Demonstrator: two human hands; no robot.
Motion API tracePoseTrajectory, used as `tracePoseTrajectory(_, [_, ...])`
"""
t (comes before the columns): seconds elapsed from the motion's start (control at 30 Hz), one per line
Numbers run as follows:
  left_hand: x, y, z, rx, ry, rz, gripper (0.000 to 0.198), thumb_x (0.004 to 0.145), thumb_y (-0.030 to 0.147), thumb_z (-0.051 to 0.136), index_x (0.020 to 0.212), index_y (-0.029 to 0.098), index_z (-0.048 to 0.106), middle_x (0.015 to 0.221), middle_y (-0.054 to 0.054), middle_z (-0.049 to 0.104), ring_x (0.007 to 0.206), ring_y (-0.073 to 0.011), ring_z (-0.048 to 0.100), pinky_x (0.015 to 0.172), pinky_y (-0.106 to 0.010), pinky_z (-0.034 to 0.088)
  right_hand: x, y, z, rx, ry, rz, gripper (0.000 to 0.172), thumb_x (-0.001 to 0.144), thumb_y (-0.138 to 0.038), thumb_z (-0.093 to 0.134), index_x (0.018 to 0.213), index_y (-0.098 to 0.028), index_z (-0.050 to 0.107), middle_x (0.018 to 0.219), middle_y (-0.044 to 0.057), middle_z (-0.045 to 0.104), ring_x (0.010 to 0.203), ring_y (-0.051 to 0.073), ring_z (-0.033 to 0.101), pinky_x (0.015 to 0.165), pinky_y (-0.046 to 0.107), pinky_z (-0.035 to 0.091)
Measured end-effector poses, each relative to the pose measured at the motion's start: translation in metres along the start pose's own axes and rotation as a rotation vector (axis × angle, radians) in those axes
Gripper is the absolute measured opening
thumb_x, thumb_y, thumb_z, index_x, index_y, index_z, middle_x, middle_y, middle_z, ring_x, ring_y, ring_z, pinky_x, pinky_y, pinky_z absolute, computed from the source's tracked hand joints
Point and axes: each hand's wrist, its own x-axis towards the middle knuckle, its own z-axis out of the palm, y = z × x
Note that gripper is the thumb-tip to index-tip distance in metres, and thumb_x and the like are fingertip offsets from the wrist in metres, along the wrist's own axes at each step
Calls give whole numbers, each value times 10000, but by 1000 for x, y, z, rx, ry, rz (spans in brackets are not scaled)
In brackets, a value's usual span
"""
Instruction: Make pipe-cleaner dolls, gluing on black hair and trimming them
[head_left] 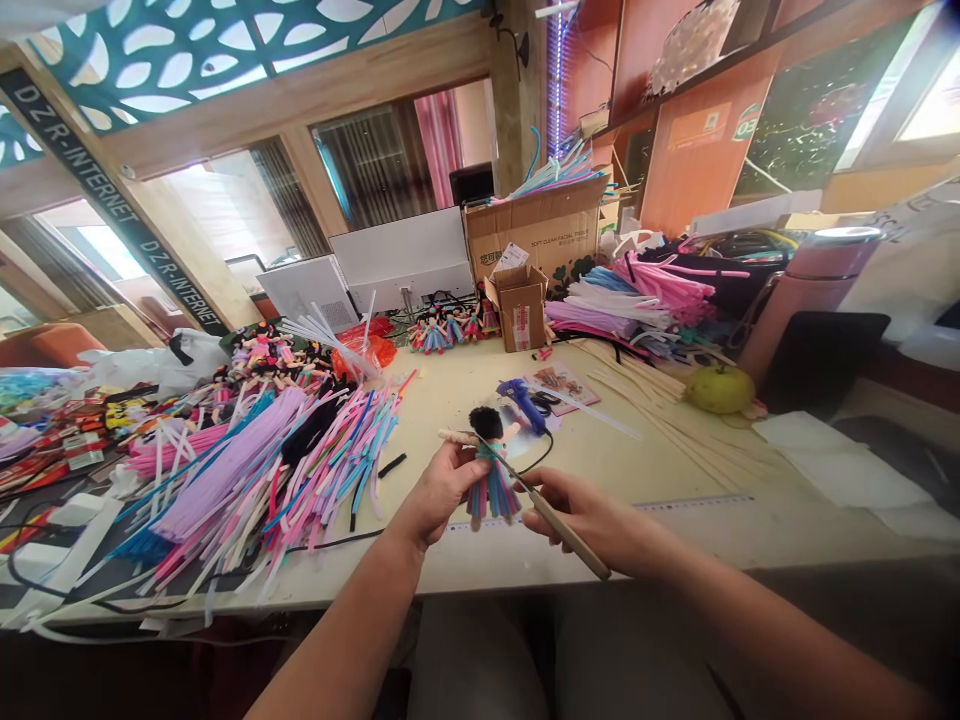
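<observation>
A small doll (493,490) made of fuzzy pipe cleaners, with black hair and a blue, pink and purple striped skirt, is upright above the table's front part. My left hand (442,490) pinches it at its left side, where a pale arm sticks out. My right hand (574,510) grips a slim tool (566,535) with a tan handle. Its thin dark shaft slants up across the doll's upper body; I cannot tell the tool's exact kind. Just behind the doll lies a blue glue gun (525,403) with a black cord.
Loose pipe cleaners (232,460) spread over the left side, with more bundles (637,300) at the back right. Finished dolls (454,328) stand behind, near a small cardboard box (517,310). A ruler (697,502), a green fruit (720,388) and a pink flask (799,300) are rightward.
</observation>
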Motion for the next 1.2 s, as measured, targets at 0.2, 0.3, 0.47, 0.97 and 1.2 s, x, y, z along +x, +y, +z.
tracePoseTrajectory(0.2, [0, -2, 3, 1, 3, 18, 403, 730, 318, 739, 1051, 165, 548, 952, -52, 678, 743, -148, 644, 647, -249, 478, 5, 7, -1, -83, 68, -71, 390, 830, -493, 629, 1040, -168, 579, 724, -28, 515, 662, 122, 450, 572, 245, 352])
tracePoseTrajectory(0.3, [0, -2, 4, -14, 4, 35, 412, 723, 306, 749, 1053, 162, 550, 984, -62, 679, 846, -178, 660, 711, -266, 496, 7, 10, -2, -107, 84, -67, 382, 828, -481, 632, 1038, -166, 590, 743, -19, 540, 668, 124, 457, 579, 246, 354])
tracePoseTrajectory(0.47, [2, -5, 5, -29, -6, 46, 419, 729, 296, 749, 1074, 164, 553, 1028, -76, 681, 942, -206, 663, 764, -283, 504, 7, 11, -2, -66, 94, -45, 400, 811, -493, 643, 1025, -159, 597, 722, -23, 526, 643, 119, 441, 562, 244, 351])
tracePoseTrajectory(0.97, [4, -10, 6, -21, 7, 45, 426, 713, 331, 765, 1044, 162, 556, 1021, -84, 678, 964, -221, 655, 735, -280, 500, 6, 18, -5, -115, 126, -37, 347, 804, -494, 648, 937, -174, 653, 683, -24, 515, 619, 114, 456, 533, 232, 360])
tracePoseTrajectory(1.2, [5, -12, 6, 0, 4, 80, 399, 739, 325, 750, 1060, 175, 566, 1039, -70, 674, 986, -207, 638, 796, -292, 494, -3, 1, -4, 29, 7, 69, 452, 790, -559, 649, 1040, -189, 579, 680, -39, 494, 589, 106, 509, 527, 229, 443])
